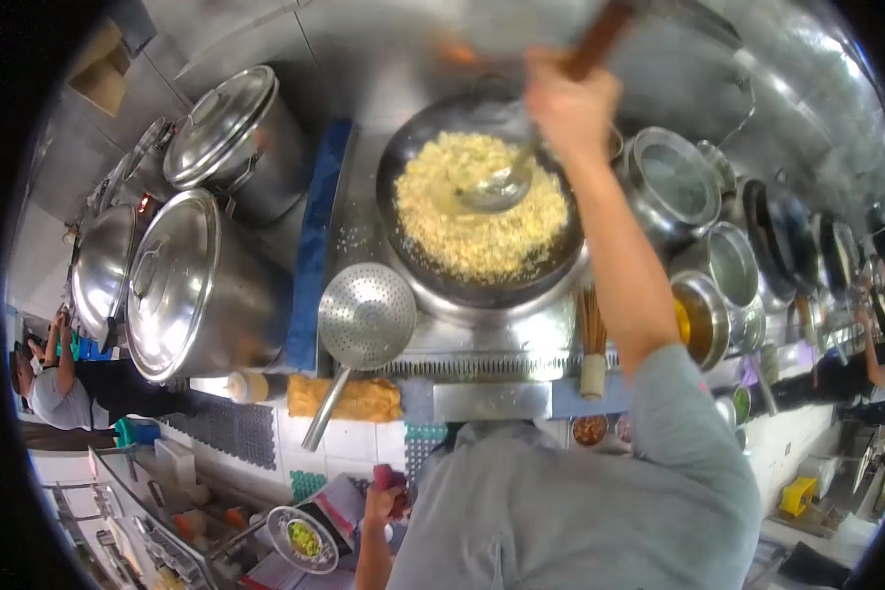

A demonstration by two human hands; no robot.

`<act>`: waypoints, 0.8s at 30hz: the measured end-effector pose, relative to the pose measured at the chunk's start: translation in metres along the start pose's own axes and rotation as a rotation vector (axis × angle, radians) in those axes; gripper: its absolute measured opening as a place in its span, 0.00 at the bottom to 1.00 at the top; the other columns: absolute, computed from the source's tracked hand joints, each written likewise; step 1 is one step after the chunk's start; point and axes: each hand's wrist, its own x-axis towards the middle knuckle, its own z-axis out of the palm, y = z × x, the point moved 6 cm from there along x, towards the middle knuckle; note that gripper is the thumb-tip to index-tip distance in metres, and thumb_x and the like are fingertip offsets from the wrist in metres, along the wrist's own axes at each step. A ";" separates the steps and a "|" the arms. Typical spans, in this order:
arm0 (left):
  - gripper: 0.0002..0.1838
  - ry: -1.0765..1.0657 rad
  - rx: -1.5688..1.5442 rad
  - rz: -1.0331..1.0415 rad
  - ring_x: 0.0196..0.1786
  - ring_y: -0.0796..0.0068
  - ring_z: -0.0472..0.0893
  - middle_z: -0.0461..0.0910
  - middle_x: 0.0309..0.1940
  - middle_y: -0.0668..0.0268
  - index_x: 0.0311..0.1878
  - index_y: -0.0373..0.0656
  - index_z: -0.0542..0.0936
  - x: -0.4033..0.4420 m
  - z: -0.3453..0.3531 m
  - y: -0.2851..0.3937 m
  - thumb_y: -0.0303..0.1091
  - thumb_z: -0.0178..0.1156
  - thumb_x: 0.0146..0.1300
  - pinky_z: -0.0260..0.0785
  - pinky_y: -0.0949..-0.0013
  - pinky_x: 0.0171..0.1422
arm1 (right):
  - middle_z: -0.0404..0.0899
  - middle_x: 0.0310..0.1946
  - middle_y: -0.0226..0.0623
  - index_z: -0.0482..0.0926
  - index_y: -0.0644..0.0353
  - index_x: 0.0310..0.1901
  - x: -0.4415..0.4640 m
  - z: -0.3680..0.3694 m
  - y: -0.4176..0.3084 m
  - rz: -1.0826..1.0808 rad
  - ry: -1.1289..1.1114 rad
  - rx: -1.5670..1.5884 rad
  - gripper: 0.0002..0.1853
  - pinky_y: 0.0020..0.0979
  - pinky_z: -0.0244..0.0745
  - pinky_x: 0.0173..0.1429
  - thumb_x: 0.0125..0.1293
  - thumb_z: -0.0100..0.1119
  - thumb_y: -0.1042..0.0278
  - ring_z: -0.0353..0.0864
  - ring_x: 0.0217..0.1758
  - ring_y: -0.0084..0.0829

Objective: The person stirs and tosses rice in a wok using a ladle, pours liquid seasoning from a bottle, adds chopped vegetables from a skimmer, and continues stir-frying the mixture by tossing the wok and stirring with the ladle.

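Observation:
My right hand is closed round the wooden handle of a metal ladle, and its bowl rests in yellowish chopped food, like egg and rice, in a black wok. Low in the view, near my body, my left hand is wrapped round a dark red cloth. A perforated metal strainer lies on the steel stove left of the wok, its handle over the front edge. An orange cloth lies beside that handle.
Large lidded pots stand at left. Metal containers and one with orange-yellow liquid are at right. A bamboo brush is at the stove's front. Behind me is a bowl with green pieces. Other people stand at both sides.

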 end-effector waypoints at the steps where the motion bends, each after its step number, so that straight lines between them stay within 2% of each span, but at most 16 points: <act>1: 0.04 -0.101 0.043 0.020 0.12 0.76 0.66 0.66 0.14 0.70 0.32 0.40 0.76 0.001 0.004 0.006 0.22 0.61 0.54 0.58 0.69 0.13 | 0.69 0.13 0.26 0.73 0.61 0.22 0.000 -0.017 -0.017 -0.074 0.062 0.024 0.14 0.22 0.61 0.19 0.63 0.62 0.67 0.67 0.15 0.16; 3: 0.07 -0.171 -0.002 -0.093 0.13 0.77 0.67 0.66 0.15 0.70 0.37 0.38 0.76 -0.004 0.019 0.032 0.23 0.61 0.55 0.61 0.69 0.15 | 0.70 0.13 0.26 0.73 0.62 0.21 -0.014 -0.035 0.009 -0.070 0.181 0.392 0.14 0.21 0.60 0.20 0.63 0.61 0.69 0.66 0.15 0.16; 5: 0.09 -0.172 -0.096 -0.020 0.12 0.77 0.65 0.67 0.16 0.71 0.39 0.40 0.75 -0.009 0.050 0.075 0.30 0.65 0.59 0.63 0.69 0.16 | 0.69 0.13 0.26 0.73 0.62 0.21 -0.017 -0.023 0.058 -0.114 0.078 0.137 0.13 0.21 0.60 0.19 0.63 0.61 0.71 0.66 0.14 0.17; 6: 0.17 -0.134 -0.048 0.099 0.15 0.75 0.70 0.72 0.21 0.69 0.46 0.43 0.74 0.005 0.063 0.084 0.46 0.62 0.64 0.64 0.70 0.17 | 0.69 0.13 0.25 0.73 0.62 0.21 -0.014 -0.016 0.062 -0.087 0.041 0.066 0.13 0.22 0.59 0.19 0.63 0.60 0.72 0.66 0.14 0.17; 7: 0.26 -0.390 -0.133 0.053 0.27 0.71 0.78 0.77 0.32 0.66 0.54 0.46 0.72 0.025 0.074 0.089 0.58 0.56 0.65 0.71 0.68 0.24 | 0.68 0.13 0.25 0.73 0.62 0.21 -0.010 -0.009 0.067 -0.062 0.001 -0.005 0.13 0.22 0.58 0.19 0.62 0.60 0.73 0.66 0.14 0.17; 8: 0.31 -0.385 -0.247 -0.024 0.39 0.70 0.79 0.77 0.41 0.68 0.58 0.48 0.70 0.025 0.103 0.111 0.64 0.51 0.65 0.75 0.62 0.32 | 0.68 0.13 0.25 0.73 0.62 0.20 -0.005 -0.009 0.045 0.059 0.023 0.032 0.13 0.22 0.58 0.19 0.62 0.60 0.73 0.65 0.14 0.17; 9: 0.30 -0.377 -0.326 0.064 0.41 0.68 0.79 0.76 0.43 0.71 0.55 0.51 0.72 0.040 0.125 0.130 0.66 0.50 0.63 0.75 0.55 0.36 | 0.67 0.13 0.25 0.73 0.62 0.20 0.005 -0.008 0.031 0.158 0.043 0.077 0.13 0.23 0.58 0.19 0.62 0.60 0.74 0.65 0.14 0.17; 10: 0.30 -0.368 -0.337 0.093 0.35 0.64 0.78 0.76 0.36 0.68 0.45 0.53 0.74 0.021 0.164 0.173 0.71 0.45 0.62 0.73 0.51 0.34 | 0.66 0.13 0.25 0.72 0.62 0.19 0.009 -0.018 0.010 -0.040 0.075 0.112 0.14 0.23 0.57 0.18 0.63 0.60 0.74 0.64 0.13 0.18; 11: 0.33 -0.490 -0.270 -0.044 0.28 0.61 0.76 0.74 0.27 0.65 0.36 0.53 0.73 0.060 0.176 0.167 0.76 0.40 0.60 0.72 0.49 0.31 | 0.67 0.13 0.26 0.71 0.61 0.20 0.006 -0.027 0.000 -0.071 0.119 0.149 0.14 0.24 0.58 0.18 0.64 0.58 0.76 0.65 0.13 0.19; 12: 0.36 -0.678 -0.266 0.029 0.21 0.62 0.72 0.70 0.21 0.65 0.30 0.51 0.70 0.075 0.206 0.185 0.78 0.37 0.58 0.71 0.49 0.28 | 0.67 0.13 0.27 0.69 0.60 0.20 0.003 -0.031 0.019 -0.088 0.198 0.239 0.15 0.24 0.59 0.17 0.64 0.58 0.76 0.65 0.13 0.19; 14: 0.35 -0.460 -0.154 -0.025 0.30 0.60 0.78 0.76 0.29 0.62 0.40 0.48 0.73 0.099 0.243 0.213 0.74 0.37 0.63 0.75 0.46 0.34 | 0.68 0.13 0.27 0.68 0.59 0.19 -0.017 -0.031 0.081 -0.027 0.252 0.265 0.16 0.24 0.59 0.17 0.64 0.59 0.75 0.66 0.12 0.20; 15: 0.31 -0.340 -0.142 -0.051 0.38 0.58 0.79 0.78 0.36 0.59 0.47 0.49 0.72 0.118 0.257 0.222 0.70 0.44 0.64 0.75 0.40 0.40 | 0.68 0.13 0.27 0.67 0.58 0.19 -0.025 -0.028 0.100 0.045 0.227 0.201 0.16 0.24 0.59 0.17 0.64 0.60 0.74 0.66 0.12 0.20; 16: 0.23 -0.288 -0.158 -0.115 0.37 0.57 0.78 0.76 0.39 0.60 0.50 0.48 0.71 0.118 0.271 0.234 0.57 0.54 0.65 0.73 0.35 0.43 | 0.67 0.12 0.26 0.67 0.58 0.20 -0.026 -0.027 0.089 -0.034 0.146 0.089 0.16 0.24 0.57 0.17 0.62 0.61 0.75 0.65 0.12 0.19; 19: 0.16 -0.521 -0.257 -0.177 0.34 0.57 0.76 0.74 0.38 0.60 0.50 0.47 0.70 0.187 0.293 0.216 0.43 0.57 0.64 0.73 0.35 0.45 | 0.65 0.12 0.25 0.68 0.58 0.20 -0.044 -0.040 0.021 0.085 0.114 0.151 0.15 0.24 0.55 0.16 0.61 0.62 0.75 0.63 0.12 0.19; 20: 0.13 -0.472 -0.259 -0.137 0.31 0.58 0.74 0.73 0.36 0.60 0.49 0.46 0.69 0.170 0.288 0.224 0.36 0.55 0.63 0.73 0.35 0.46 | 0.64 0.12 0.25 0.68 0.58 0.21 -0.042 -0.045 -0.007 0.063 0.098 0.191 0.14 0.24 0.54 0.16 0.61 0.62 0.75 0.61 0.11 0.18; 24: 0.08 -0.444 -0.474 -0.199 0.29 0.66 0.74 0.75 0.30 0.63 0.43 0.43 0.72 0.086 0.270 0.210 0.35 0.53 0.64 0.70 0.58 0.33 | 0.61 0.11 0.25 0.71 0.60 0.25 -0.051 -0.076 -0.120 0.114 0.037 0.294 0.11 0.24 0.51 0.14 0.63 0.60 0.69 0.58 0.11 0.18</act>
